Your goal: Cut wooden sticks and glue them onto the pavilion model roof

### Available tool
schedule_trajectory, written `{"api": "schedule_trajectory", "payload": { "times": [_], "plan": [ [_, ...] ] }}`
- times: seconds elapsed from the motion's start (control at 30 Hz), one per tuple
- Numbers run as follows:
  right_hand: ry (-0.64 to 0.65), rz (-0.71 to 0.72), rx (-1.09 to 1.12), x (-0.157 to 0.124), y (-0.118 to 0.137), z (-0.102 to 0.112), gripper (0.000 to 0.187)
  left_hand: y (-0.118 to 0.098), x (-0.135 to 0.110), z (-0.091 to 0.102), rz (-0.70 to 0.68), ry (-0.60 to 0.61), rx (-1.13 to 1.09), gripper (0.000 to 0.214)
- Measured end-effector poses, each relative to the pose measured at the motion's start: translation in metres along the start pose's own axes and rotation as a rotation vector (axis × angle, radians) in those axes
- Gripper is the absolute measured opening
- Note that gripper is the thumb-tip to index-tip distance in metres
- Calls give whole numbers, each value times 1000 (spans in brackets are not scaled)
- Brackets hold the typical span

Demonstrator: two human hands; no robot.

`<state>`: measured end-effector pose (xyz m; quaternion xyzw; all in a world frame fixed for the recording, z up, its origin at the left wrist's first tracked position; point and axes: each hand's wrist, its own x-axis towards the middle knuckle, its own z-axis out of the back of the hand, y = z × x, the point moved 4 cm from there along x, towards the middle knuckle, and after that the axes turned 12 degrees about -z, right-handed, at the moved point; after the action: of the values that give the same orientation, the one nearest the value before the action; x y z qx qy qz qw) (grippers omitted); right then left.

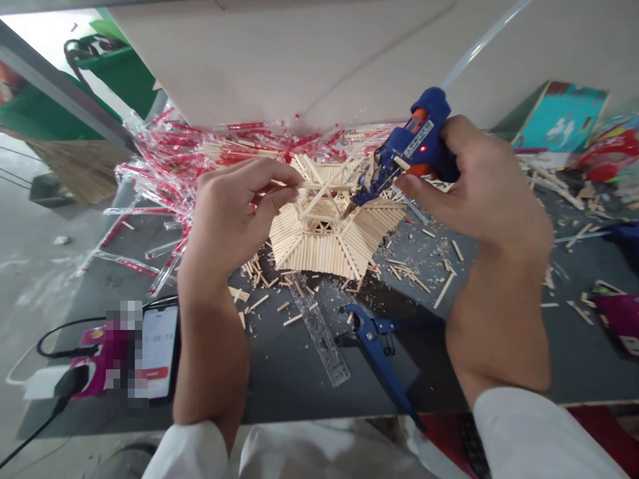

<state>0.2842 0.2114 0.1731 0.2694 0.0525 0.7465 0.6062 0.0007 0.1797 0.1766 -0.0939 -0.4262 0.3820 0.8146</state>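
Note:
A model roof built of thin wooden sticks (324, 229) sits on the dark table (299, 372). My left hand (232, 216) is closed in a pinch on a small stick (312, 187) held against the model's upper frame. My right hand (464, 183) grips a blue and orange hot glue gun (412, 146). Its red light is on and its nozzle points down-left at the model's top, close to the pinched stick.
Red and clear plastic wrappers (164, 166) pile up behind the model at the left. A clear ruler (322, 332) and blue cutters (377, 342) lie in front of it among stick offcuts. A phone (157, 349) with cable rests front left. Coloured boxes (562, 116) stand at the right.

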Motion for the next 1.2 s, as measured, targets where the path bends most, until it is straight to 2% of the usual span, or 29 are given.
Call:
{"api": "schedule_trajectory", "payload": {
  "times": [0.17,0.5,0.6,0.77,1.2],
  "plan": [
    [13,4,8,0,3,-1,36,-1,-1,-3,25,51,24,15],
    [2,-43,-7,1,-3,-3,36,-1,-1,-4,67,54,45,13],
    [24,-42,16,2,-2,-3,33,-1,0,-4,55,63,62,12],
    [16,-38,10,3,-1,-2,31,-2,1,-4,11,8,51,14],
    [8,-65,-30,2,0,-4,31,1,-1,-5,-5,11,46,14]
  ]
}}
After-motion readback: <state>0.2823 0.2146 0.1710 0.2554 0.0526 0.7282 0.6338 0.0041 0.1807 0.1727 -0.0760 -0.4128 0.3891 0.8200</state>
